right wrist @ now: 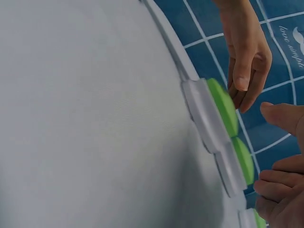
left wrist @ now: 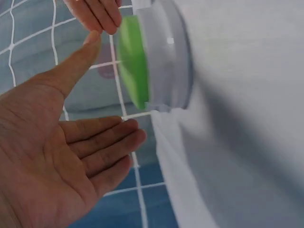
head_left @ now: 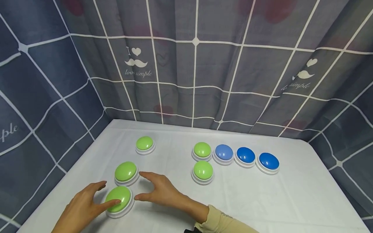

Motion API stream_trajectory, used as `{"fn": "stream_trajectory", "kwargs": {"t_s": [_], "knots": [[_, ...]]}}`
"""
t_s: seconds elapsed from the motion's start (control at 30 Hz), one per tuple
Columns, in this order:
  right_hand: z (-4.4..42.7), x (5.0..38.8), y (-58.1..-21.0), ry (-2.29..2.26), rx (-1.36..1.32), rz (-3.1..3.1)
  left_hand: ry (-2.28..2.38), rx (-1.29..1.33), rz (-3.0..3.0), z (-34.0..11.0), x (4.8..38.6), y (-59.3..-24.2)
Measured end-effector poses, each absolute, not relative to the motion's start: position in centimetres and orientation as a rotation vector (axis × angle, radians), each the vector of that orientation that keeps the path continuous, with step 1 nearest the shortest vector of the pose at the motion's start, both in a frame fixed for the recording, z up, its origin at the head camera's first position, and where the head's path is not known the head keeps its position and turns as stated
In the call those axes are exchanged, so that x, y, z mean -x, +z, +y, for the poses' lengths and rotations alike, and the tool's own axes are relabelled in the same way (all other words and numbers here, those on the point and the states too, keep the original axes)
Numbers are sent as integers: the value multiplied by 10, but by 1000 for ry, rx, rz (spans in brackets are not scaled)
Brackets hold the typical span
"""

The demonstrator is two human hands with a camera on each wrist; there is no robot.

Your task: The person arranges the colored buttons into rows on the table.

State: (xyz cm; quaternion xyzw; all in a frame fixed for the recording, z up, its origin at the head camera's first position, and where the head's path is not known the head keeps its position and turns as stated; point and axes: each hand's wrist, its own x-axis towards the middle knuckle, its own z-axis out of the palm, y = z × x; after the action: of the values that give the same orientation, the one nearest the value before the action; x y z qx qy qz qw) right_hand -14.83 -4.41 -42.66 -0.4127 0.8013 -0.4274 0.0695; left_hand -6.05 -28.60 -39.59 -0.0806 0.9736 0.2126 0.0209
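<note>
At the table's front left lies a green push button (head_left: 118,200) on a white round base, with a second green button (head_left: 126,172) just behind it. My left hand (head_left: 82,204) is on the left of the nearer button, its thumb in front of the green dome in the head view. In the left wrist view a gap shows between that hand (left wrist: 71,147) and the button (left wrist: 134,61). My right hand (head_left: 163,189) hovers to the right of both buttons, thumb and fingers spread apart, holding nothing. The right wrist view shows both buttons (right wrist: 223,107) side by side, between the hands.
Another green button (head_left: 144,143) stands farther back on the left. At mid-table are two more green buttons (head_left: 203,171), and a row of three blue buttons (head_left: 245,155) runs right from the rear one. Checked curtains (head_left: 175,64) surround the white table (head_left: 262,200).
</note>
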Motion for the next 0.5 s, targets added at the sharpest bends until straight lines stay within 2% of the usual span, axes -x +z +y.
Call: {"fn": "stream_trajectory", "kwargs": {"t_s": [0.5], "knots": [[-61,142,-445,-1073,1307,2441,707,127,3019,-292,45,-432]]}}
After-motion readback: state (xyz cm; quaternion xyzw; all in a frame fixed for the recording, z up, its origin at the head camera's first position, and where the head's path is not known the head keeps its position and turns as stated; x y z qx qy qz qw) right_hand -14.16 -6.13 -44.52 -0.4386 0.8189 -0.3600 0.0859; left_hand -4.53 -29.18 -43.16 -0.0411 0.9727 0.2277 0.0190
